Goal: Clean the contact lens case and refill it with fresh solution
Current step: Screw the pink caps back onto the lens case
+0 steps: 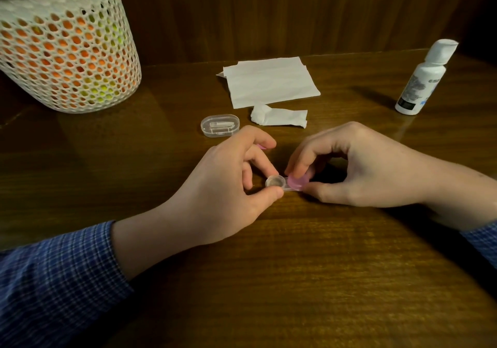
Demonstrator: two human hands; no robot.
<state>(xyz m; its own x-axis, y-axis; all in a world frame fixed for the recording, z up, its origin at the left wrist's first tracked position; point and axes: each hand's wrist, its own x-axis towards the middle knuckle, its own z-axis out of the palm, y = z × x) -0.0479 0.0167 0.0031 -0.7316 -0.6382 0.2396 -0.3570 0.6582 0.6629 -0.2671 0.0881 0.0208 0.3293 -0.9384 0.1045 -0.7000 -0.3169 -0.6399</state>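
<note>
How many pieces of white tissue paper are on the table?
2. A flat unfolded tissue lies at the back of the table, and a crumpled tissue lies just in front of it, beyond the hands. None seems hidden.

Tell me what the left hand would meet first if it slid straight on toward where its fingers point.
The left hand points rightward across the lens case it pinches. Pushed on, it would most likely meet the right hand, whose fingertips hold the pink cap just beyond. Depth is hard to judge from one view.
</note>
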